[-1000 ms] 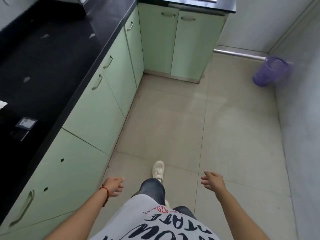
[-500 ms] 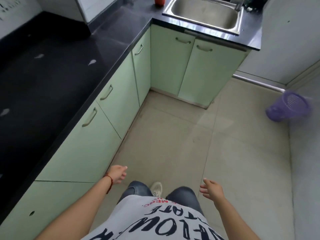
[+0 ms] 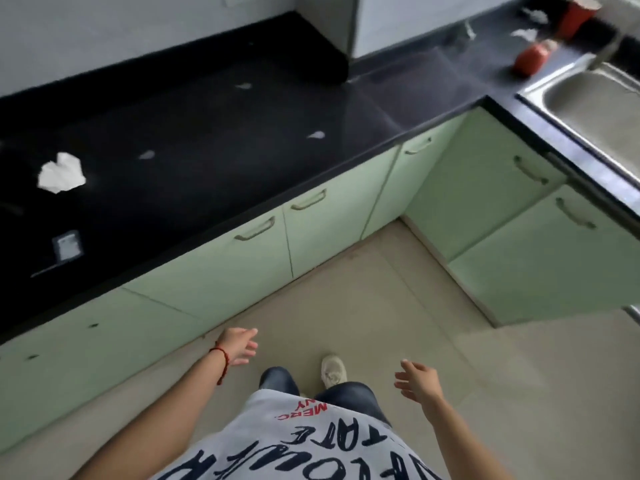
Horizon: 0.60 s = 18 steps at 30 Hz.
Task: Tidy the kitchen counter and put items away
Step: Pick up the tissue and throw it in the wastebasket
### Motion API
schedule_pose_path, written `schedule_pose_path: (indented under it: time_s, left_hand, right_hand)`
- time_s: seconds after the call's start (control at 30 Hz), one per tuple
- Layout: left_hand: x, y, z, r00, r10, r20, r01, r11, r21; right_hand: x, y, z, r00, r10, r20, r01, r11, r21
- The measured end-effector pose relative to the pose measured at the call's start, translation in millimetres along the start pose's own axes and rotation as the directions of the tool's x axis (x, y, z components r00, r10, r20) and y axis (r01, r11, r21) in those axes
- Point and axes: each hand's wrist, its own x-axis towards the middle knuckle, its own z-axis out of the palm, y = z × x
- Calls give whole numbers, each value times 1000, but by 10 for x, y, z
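Note:
The black L-shaped counter (image 3: 214,161) runs along the left and back. A crumpled white paper (image 3: 61,173) lies on it at the left, with small white scraps (image 3: 316,135) further along and a small grey packet (image 3: 67,245) near the front edge. Beside the steel sink (image 3: 588,105) lies a red bottle (image 3: 531,57), and a red cup (image 3: 578,15) stands behind it. My left hand (image 3: 239,345) and right hand (image 3: 419,379) hang low over the floor, fingers relaxed, holding nothing, well short of the counter.
Pale green cabinet doors (image 3: 329,230) with metal handles line the space under the counter. The beige tiled floor (image 3: 433,341) lies ahead. My shoe (image 3: 333,370) is on the floor between the hands.
The view has swung left toward the long counter; the crumpled paper and red cup came into sight and the purple bin left it. Both hands stay low and hold nothing.

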Motion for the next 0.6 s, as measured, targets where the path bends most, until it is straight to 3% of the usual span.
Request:
schedule_pose_path:
  time_s: [0.23,0.37,0.6]
  left_hand:
    - [-158,-577,-93,976,-179,-127,124,927,-355]
    - [-249,-886,-167,947,-277,-162,157,842,-516]
    - [-167,-1139,-518,913,-364,-184,169,748,-641]
  right_hand:
    - [495,-1014,404,962,-123,245,204,919,-338]
    - [536,-1403,862,922,-139,361,296,854,-427]
    - [407,-1822,1636,858,-136,494,404,774,-488]
